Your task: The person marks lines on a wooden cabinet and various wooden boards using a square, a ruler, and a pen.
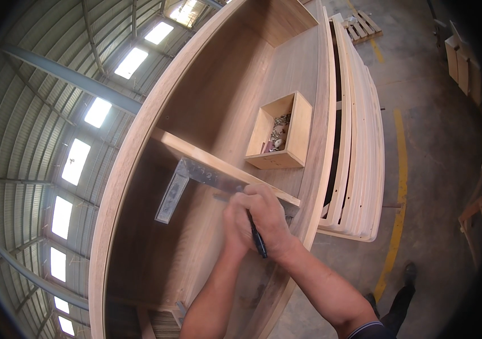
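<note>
A metal try square [211, 177] lies with its blade along the edge of a wooden divider [227, 169] inside a long wooden cabinet. Its thick stock [171, 198] hangs off to the left of the divider. My left hand [235, 225] is closed at the blade's right end, with its fingers partly hidden behind my other hand. Just beside it, overlapping it, my right hand [269, 217] is closed round a black pen [258, 240]. The pen's upper end points down toward my forearms, and its tip is hidden by my fingers.
Right of the divider, an open wooden box [278, 159] of small metal hardware stands inside the cabinet [111, 186]. Several pale wooden panels [359, 169] are stacked alongside. A yellow line [400, 164] marks the concrete floor, with a pallet [362, 27] farther off.
</note>
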### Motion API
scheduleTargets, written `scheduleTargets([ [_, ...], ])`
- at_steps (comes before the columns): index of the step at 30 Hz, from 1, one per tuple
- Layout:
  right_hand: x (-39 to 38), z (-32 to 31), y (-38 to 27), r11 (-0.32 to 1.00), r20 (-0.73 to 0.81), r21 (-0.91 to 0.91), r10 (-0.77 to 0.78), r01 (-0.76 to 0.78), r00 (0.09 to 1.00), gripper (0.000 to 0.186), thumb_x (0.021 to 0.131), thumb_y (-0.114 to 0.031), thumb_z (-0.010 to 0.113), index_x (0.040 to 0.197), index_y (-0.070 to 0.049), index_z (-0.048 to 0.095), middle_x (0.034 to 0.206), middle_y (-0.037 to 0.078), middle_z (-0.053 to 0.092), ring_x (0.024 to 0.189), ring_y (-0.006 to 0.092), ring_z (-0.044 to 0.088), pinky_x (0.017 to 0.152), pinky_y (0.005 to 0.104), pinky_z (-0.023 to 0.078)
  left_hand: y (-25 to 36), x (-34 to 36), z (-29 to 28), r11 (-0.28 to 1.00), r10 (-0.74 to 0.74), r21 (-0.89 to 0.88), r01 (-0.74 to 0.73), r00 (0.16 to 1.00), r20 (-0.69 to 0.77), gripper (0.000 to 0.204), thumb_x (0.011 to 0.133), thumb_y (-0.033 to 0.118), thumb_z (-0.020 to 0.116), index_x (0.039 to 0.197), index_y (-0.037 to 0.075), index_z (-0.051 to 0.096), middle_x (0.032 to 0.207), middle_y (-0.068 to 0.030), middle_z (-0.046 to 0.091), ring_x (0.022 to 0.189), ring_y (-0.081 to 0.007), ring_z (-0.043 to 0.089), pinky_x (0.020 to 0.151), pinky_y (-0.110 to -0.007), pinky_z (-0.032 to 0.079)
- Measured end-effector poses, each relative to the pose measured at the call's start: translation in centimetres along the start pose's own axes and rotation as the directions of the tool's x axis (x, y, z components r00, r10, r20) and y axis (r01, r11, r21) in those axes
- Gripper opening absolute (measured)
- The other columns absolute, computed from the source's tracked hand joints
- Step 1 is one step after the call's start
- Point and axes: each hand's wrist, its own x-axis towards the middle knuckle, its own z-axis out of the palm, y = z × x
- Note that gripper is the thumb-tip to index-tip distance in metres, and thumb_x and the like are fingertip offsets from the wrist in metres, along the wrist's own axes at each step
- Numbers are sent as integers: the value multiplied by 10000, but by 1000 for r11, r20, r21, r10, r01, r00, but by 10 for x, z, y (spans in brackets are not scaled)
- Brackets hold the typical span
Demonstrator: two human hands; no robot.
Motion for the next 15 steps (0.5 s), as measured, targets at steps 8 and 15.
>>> scheduleTargets([
  [8, -2, -25, -13, 998, 25, -38, 60, -59, 998, 356, 904, -80, 703, 1251, -73, 621, 1048, 191, 628, 923, 416, 619, 815, 462, 521, -6, -7, 14, 893, -298, -365, 263, 954, -40, 149, 1016, 147, 615, 949, 17, 585, 879, -90, 674, 822, -136, 634, 686, -326, 521],
  [15, -6, -91, -73, 780, 438, -534, 586, -326, 682, 372, 962, -151, 683, 1309, -48, 597, 1024, 222, 675, 898, 434, 672, 776, 470, 545, 60, -53, 18, 586, -295, -744, 321, 940, 174, 115, 1043, 80, 583, 1049, -22, 635, 921, -46, 704, 795, -105, 657, 713, -268, 555],
])
